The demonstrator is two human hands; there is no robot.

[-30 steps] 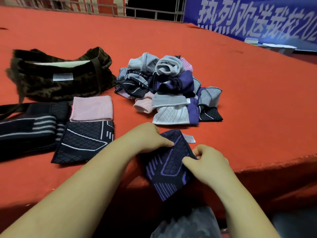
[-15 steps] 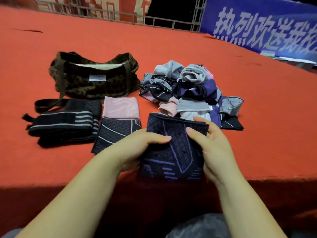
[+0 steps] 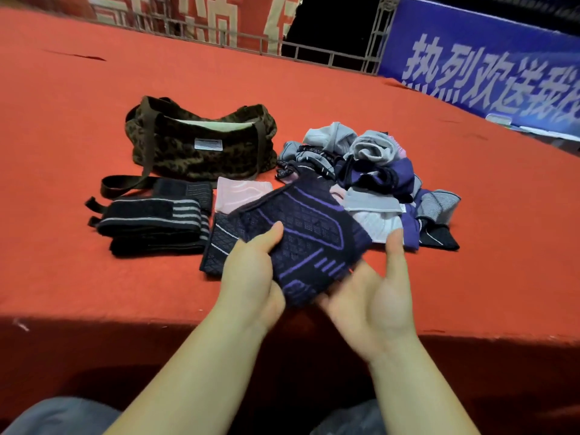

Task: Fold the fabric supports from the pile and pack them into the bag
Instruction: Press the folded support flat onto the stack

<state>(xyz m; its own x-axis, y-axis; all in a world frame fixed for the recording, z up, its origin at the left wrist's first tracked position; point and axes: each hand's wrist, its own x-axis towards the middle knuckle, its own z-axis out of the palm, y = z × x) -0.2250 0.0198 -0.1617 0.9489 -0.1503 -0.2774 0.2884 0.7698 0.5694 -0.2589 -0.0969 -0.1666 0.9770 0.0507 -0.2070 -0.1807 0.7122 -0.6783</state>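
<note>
Table (image 3: 94, 120): a broad red-covered surface, its near edge running just below both wrists
Bag (image 3: 201, 146): camouflage-patterned, at the far left, mouth gaping upward with a pale lining showing; a strap trails toward the person
Pile (image 3: 370, 171): a loose heap of grey, purple and black supports at the far right, just beside the bag
Folded row: a black striped wrap (image 3: 150, 224) lies in front of the bag; to its right, a pink support (image 3: 241, 193) with a black diamond-knit support (image 3: 219, 243) nearer the person, both partly hidden behind the held piece
Held support (image 3: 307, 240): dark navy with purple lines, lifted above the table's near edge; its long axis runs diagonally, from low by the palms up and away toward the gap between bag and pile
Left hand (image 3: 251, 271): it grips the support's near-left edge, thumb on top and fingers hidden beneath
Right hand (image 3: 373, 299): palm up, fingers spread and fairly straight, thumb raised; it cups the lower right corner from below without pinching, as far as can be seen
Bearing for the move: the folded row and the bag lie forward and to the left, so the left hand is nearer; the pile lies forward and right
Judgement: this piece looks folded or nearly so, and laying it down probably means swinging it leftward, long axis squared with the row
</note>
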